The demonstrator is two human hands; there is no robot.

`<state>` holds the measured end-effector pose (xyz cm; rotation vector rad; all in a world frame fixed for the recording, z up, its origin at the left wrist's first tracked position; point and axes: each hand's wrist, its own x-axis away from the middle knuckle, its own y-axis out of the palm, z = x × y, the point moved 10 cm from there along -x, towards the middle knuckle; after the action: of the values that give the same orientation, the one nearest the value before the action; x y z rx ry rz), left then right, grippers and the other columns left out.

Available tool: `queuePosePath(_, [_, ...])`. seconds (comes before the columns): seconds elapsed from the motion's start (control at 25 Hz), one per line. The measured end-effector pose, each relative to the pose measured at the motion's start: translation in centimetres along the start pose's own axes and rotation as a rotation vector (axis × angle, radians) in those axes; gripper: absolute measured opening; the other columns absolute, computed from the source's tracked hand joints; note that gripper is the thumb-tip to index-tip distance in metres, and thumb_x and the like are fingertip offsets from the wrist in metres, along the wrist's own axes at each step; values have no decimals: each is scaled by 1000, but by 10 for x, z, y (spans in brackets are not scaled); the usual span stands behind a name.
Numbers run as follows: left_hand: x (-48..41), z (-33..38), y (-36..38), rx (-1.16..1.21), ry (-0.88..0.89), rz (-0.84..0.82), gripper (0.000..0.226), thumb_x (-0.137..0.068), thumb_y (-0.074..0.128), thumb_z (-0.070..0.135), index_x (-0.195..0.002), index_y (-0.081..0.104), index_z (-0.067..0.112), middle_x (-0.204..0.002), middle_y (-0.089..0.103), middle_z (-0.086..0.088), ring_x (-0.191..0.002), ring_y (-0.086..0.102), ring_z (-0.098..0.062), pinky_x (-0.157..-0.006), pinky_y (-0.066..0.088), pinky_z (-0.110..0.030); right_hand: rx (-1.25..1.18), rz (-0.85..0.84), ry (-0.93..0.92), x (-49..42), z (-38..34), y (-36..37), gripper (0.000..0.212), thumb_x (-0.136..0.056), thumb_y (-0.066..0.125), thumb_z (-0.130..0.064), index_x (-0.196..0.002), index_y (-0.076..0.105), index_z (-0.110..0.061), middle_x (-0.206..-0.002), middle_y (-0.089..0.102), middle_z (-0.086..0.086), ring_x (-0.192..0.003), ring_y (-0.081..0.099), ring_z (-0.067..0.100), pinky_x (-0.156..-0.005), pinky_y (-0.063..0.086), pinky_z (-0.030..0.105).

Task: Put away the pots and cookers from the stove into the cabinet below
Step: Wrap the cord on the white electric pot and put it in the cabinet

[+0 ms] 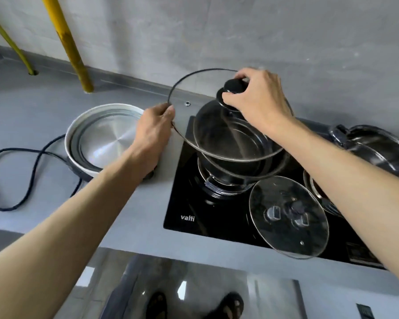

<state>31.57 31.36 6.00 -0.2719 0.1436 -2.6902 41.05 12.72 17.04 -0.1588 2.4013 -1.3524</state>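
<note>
**Pots waiting on the stove while the big lid is being handled**

Head view: the right hand (258,97) is gripping the black knob (234,86) of the big glass lid (205,120), fingers curled round it. The left hand (156,127) is pinching the lid's near-left rim. The lid is hanging tilted above the black pot (230,162), which is sitting on the left burner of the stove (194,217).

A small glass lid (288,216) is lying flat on the stove's front edge. A steel pot (378,146) is resting at the far right, partly behind the right forearm. An electric cooker (101,139) is standing on the counter (44,107) just left of the stove, its cord (32,162) trailing in loops. The cabinet below is not showing.

The person seems to be either seating or lifting the lid. Doing this well is probably calling for levelling the glass before lowering it, keeping the rim hand guiding rather than bearing weight, and avoiding the small lid that is overhanging the front edge.
</note>
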Motion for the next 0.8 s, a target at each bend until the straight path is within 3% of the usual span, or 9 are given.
queuePosePath(0.12, [-3,-16,48,-177,-38,-87,30,-99,43,29,-93,59,4,-79,49,-12,-82,47,-21,-79,45,-39,-10,-26,92,4,59,3,32,-71,70,-38,-97,72,-19,-95,73,1,-91,63,21,-69,48,28])
queuePosePath(0.24, [-3,-31,75,-283,-68,-108,26,-99,43,30,-100,60,10,-92,58,-25,-89,54,-42,-77,43,-36,3,-25,121,6,93,16,32,-70,69,-40,-96,70,-20,-95,72,1,-89,62,23,-67,47,29])
queuePosePath(0.32, [-5,-42,80,-301,-86,-96,28,-99,43,29,-115,62,16,-101,63,-19,-107,60,-38,-87,48,-39,-10,-40,112,6,104,30,32,-70,69,-39,-97,69,-21,-94,71,1,-89,61,22,-69,49,30])
queuePosePath(0.48, [-7,-48,86,-340,-61,-76,35,-99,42,24,-131,55,27,-111,67,-7,-107,60,-30,-90,46,-36,-34,-39,115,7,121,44,34,-71,70,-40,-101,68,-24,-94,70,-2,-80,56,15,-58,36,23])
queuePosePath(0.56, [-9,-48,86,-407,-41,-54,35,-99,42,22,-132,53,26,-108,66,-7,-102,60,-29,-81,43,-33,-10,-60,109,5,124,52,36,-73,68,-41,-105,67,-25,-99,68,-1,-84,56,16,-57,33,20])
queuePosePath(0.64, [-11,-51,85,-431,-57,-44,33,-98,43,22,-129,53,24,-104,65,-7,-99,60,-30,-77,40,-31,-3,-79,97,3,125,61,37,-74,69,-41,-107,66,-23,-104,67,2,-93,58,21,-67,39,23])
queuePosePath(0.8, [-13,-56,84,-474,-69,-38,29,-97,44,20,-124,53,15,-112,66,-12,-106,58,-34,-84,45,-36,-31,-97,107,0,129,72,37,-75,70,-41,-106,65,-22,-104,66,5,-97,60,23,-75,45,28])
